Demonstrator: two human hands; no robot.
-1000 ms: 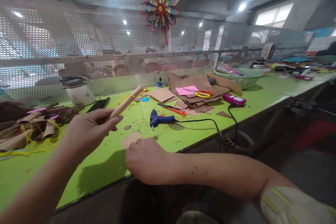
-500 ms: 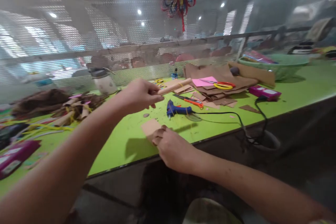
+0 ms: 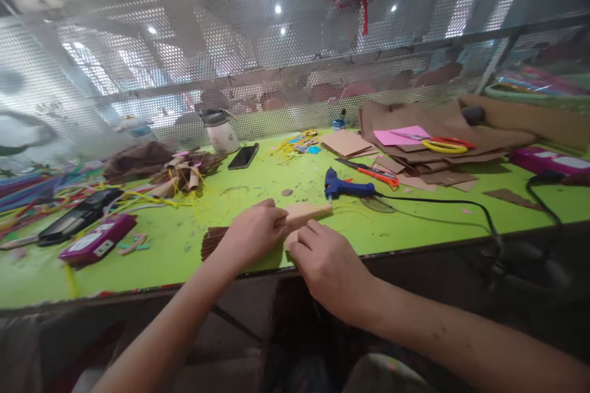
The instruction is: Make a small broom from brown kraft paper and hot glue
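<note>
My left hand (image 3: 258, 227) is closed on a long tan stick (image 3: 311, 213) that looks like rolled paper; its far end reaches toward the glue gun's nozzle. Close by, my right hand (image 3: 329, 267) pinches a small brown paper piece (image 3: 291, 238) at the table's front edge, mostly hidden by the fingers. A blue glue gun (image 3: 348, 187) lies just beyond both hands, its black cord running right. Beside my left wrist sits a dark brown pleated bundle (image 3: 212, 241).
A utility knife (image 3: 375, 173) and scissors (image 3: 442, 144) lie near brown paper sheets (image 3: 405, 113) at the right. Toward the back left are a phone (image 3: 243, 156), a white jar (image 3: 221, 132) and paper scraps. A purple box (image 3: 98, 239) stands at left on the green table (image 3: 166, 258).
My left hand has brought the tan stick down beside my right hand, low over the table. The view has turned left, bringing the phone and pleated bundle into sight.
</note>
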